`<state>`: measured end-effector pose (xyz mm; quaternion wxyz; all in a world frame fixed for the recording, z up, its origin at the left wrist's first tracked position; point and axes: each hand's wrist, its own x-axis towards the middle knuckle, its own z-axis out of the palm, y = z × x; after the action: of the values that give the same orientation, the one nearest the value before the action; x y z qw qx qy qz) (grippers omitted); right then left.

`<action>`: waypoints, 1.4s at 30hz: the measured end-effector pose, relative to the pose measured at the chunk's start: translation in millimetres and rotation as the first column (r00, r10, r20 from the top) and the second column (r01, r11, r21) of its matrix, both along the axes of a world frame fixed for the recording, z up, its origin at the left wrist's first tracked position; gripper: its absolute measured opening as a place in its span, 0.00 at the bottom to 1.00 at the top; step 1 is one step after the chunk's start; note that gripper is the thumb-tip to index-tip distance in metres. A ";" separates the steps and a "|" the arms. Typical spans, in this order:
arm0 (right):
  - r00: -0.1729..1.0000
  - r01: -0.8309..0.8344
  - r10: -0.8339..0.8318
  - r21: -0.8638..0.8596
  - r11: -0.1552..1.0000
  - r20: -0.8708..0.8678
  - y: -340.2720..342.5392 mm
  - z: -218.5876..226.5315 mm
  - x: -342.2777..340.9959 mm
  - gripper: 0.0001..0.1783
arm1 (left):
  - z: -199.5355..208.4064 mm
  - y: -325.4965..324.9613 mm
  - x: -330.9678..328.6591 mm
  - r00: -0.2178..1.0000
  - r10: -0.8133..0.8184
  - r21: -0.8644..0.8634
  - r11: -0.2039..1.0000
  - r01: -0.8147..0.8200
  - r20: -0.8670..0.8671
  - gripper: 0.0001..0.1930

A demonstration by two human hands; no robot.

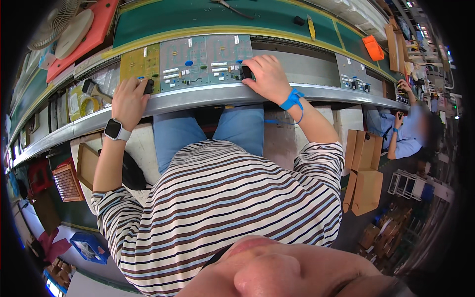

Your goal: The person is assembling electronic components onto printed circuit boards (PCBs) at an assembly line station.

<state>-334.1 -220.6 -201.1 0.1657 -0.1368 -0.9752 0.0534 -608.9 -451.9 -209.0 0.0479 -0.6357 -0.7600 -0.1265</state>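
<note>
A row of circuit boards lies on the rail track before me: a yellowish board (129,65) at the left, then a grey-green board (173,57) and another grey-green board (225,49). My left hand (129,101) is closed with its fingertips on a black block-shaped component (149,86) at the yellowish board's near right corner. At the right board's near corner, the fingers and thumb of my right hand (269,76) grip a similar black block (246,73). Whether the blocks are seated in the boards cannot be made out. White connectors and blue discs stand on the boards.
A metal rail (208,93) runs along the near edge. Farther right sits another board (354,74). On the green bench lie a yellow cutter (311,27), pliers (232,9) and an orange roll (372,48). A brush (96,91) lies left. Another person (408,126) works far right.
</note>
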 end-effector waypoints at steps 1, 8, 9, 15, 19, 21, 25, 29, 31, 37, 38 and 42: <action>1.000 0.001 -0.001 0.001 1.000 0.001 0.9 -1.8 0.5 0.21 | -0.8 -1.9 -1.4 0.999 -0.004 0.030 1.000 0.003 0.033 0.20; 0.999 -0.018 0.016 0.045 0.999 0.041 3.2 -1.3 -0.9 0.19 | 6.0 -20.9 -22.2 0.994 0.106 0.156 0.982 -0.109 0.028 0.20; 0.999 -0.030 0.028 0.046 0.999 0.031 3.0 -1.1 -0.1 0.18 | 5.9 -24.9 -25.8 0.988 0.152 0.156 0.976 -0.154 0.029 0.19; 0.995 -0.074 0.073 -0.008 0.997 -0.061 26.8 15.7 1.0 0.14 | -9.9 -47.5 -51.5 0.950 0.288 0.171 0.937 -0.305 0.119 0.18; 0.944 0.283 -0.286 -0.040 0.958 -0.164 141.3 32.9 12.3 0.11 | 8.6 5.9 -21.8 0.989 0.036 0.255 0.964 -0.071 0.140 0.17; 0.861 0.497 -0.489 0.027 0.867 -0.141 201.8 15.8 15.1 0.12 | 27.6 45.6 13.7 0.958 -0.159 0.233 0.967 0.102 0.239 0.18; 0.834 0.551 -0.549 0.127 0.824 -0.054 237.0 -9.2 3.1 0.16 | 18.2 128.3 64.1 0.827 -0.478 0.245 0.875 0.418 0.296 0.13; 0.761 0.618 -0.639 0.172 0.767 0.112 235.7 -27.2 2.6 0.20 | -4.1 179.3 88.5 0.813 -0.461 0.107 0.884 0.455 0.356 0.12; 0.742 0.633 -0.655 0.173 0.755 0.143 237.0 -30.2 12.3 0.20 | -11.9 189.7 93.1 0.800 -0.468 0.064 0.874 0.481 0.375 0.12; 0.763 0.637 -0.641 0.069 0.767 0.084 224.7 -19.9 20.4 0.20 | -19.5 192.8 95.5 0.800 -0.413 0.021 0.893 0.450 0.435 0.10; 0.762 0.639 -0.642 0.067 0.767 0.086 221.6 -18.7 21.7 0.20 | -20.0 192.5 96.3 0.800 -0.413 0.018 0.892 0.451 0.436 0.10; 0.831 0.468 -0.548 -0.416 0.780 -0.093 183.4 13.2 16.1 0.19 | -23.2 189.7 98.3 0.802 -0.463 0.073 0.878 0.472 0.378 0.10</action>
<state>-318.0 -37.2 -188.0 0.2458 -0.4186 -0.8495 0.2065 -510.6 -262.1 -232.3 -0.1424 -0.7663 -0.5756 -0.2472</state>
